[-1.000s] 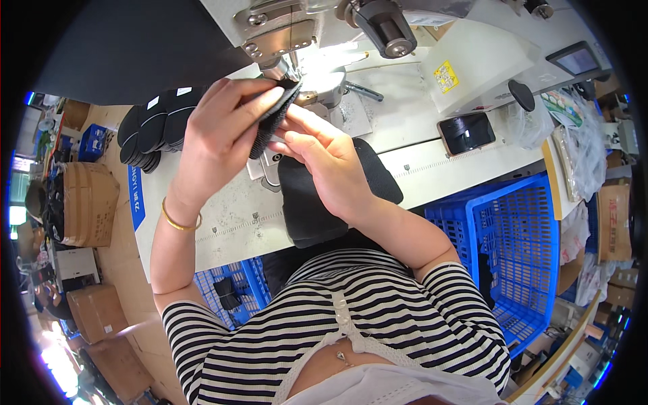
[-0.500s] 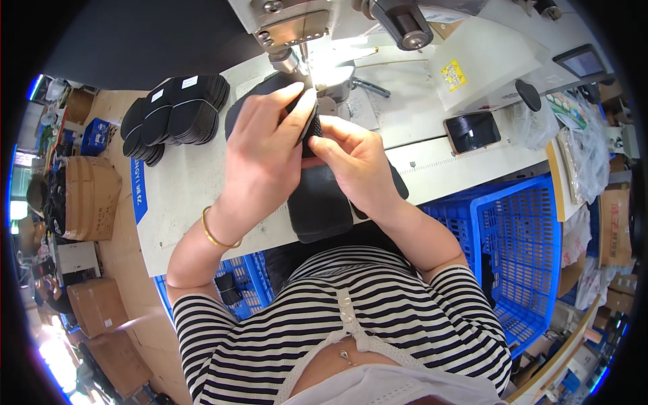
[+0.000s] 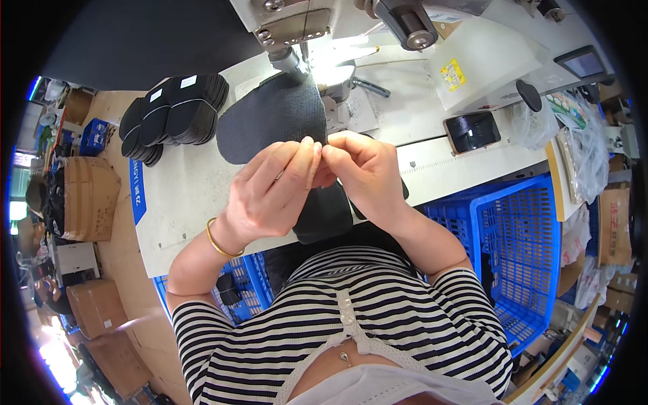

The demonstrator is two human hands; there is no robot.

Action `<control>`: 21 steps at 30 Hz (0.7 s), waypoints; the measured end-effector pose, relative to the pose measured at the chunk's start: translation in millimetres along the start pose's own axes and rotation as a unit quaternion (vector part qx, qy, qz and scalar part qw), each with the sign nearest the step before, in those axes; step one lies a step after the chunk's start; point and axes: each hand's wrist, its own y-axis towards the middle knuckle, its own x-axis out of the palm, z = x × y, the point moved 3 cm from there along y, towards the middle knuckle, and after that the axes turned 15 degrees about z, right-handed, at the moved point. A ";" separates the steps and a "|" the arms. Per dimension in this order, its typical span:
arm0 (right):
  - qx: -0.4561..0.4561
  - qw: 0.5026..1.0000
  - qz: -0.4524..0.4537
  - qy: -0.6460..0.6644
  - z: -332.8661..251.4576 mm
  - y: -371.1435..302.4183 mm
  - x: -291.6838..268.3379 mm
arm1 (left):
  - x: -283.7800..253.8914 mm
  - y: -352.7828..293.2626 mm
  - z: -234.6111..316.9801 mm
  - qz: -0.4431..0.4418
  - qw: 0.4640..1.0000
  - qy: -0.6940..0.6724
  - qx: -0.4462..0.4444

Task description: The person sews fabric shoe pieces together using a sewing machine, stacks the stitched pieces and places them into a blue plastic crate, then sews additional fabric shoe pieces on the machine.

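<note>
A black rounded fabric piece (image 3: pixel 270 118) lies on the white table, its far edge under the head of a sewing machine (image 3: pixel 290 50). My left hand (image 3: pixel 273 189) pinches the piece's near right edge, thumb and fingers together. Right beside it, my right hand (image 3: pixel 364 172) grips the same edge between thumb and forefinger, the two hands' fingertips almost touching. Below the hands, more black pieces (image 3: pixel 322 219) lie at the table's front edge, partly covered by my hands. The far edge of the piece by the needle is partly hidden by the machine.
Tied stacks of black rounded pieces (image 3: pixel 175 111) stand at the table's left. A phone (image 3: pixel 472 132) lies on the right part of the table (image 3: pixel 418 165). Blue plastic crates (image 3: pixel 516 250) stand below, right and left. A machine arm and lamp overhang the back.
Both hands have moved nearer to me, away from the needle, along the fabric piece's edge. More of the piece's top surface now shows, and my left hand no longer lies over it.
</note>
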 end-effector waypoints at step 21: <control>-0.019 0.996 0.021 0.083 2.1 42.0 12.7 | 16.4 -4.3 -38.3 0.084 0.995 0.053 -0.029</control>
